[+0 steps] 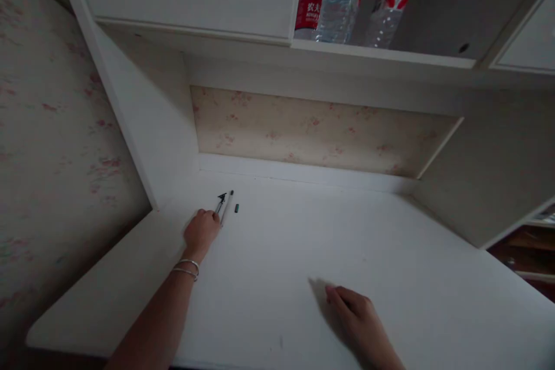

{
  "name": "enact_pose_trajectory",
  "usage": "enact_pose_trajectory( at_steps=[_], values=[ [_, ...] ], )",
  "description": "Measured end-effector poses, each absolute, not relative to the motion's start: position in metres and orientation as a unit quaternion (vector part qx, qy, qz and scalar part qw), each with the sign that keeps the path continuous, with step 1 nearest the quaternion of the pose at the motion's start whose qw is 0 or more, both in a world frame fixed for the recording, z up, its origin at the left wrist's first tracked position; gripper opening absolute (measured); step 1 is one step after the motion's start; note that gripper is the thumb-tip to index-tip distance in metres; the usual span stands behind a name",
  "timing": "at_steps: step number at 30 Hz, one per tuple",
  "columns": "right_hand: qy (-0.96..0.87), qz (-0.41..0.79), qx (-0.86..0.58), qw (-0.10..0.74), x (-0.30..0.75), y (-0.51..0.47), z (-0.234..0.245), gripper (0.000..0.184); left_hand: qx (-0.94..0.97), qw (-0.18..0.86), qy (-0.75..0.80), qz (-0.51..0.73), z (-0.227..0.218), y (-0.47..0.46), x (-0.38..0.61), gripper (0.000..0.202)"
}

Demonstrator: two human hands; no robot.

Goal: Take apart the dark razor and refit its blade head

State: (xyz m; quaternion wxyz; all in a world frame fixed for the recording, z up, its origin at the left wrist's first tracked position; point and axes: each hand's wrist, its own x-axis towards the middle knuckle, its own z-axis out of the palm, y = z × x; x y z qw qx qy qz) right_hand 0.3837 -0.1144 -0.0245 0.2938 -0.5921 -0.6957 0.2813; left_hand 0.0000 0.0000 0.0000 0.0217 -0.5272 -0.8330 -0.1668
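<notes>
My left hand (202,232), with two thin bangles at the wrist, reaches to the left part of the white desk. Its fingers are closed around the lower end of what looks like a drawing compass (221,201) with a black head. Just right of it lies a slim pale pen or pencil (227,208) with a dark end. A small dark green piece (236,208) rests beside that, apart from the hand. Near the front of the desk, my right hand (356,313) is loosely curled, with nothing visible in its fingers.
The white desk (277,254) runs back to a low ledge and a floral wall panel (312,130). Overhead, a cabinet shelf (381,55) holds a red-labelled bottle (309,8) and clear plastic bottles (340,3). White side panels (143,104) stand left and right.
</notes>
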Motion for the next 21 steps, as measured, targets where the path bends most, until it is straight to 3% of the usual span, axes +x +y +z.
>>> enact_pose_trajectory(
  at_steps=[21],
  values=[
    [-0.705,0.266,-0.588,0.294,0.3818,-0.1159,-0.0188,0.053,-0.524,0.02,-0.833,-0.178,-0.0038,0.0012,-0.0017,0.039]
  ],
)
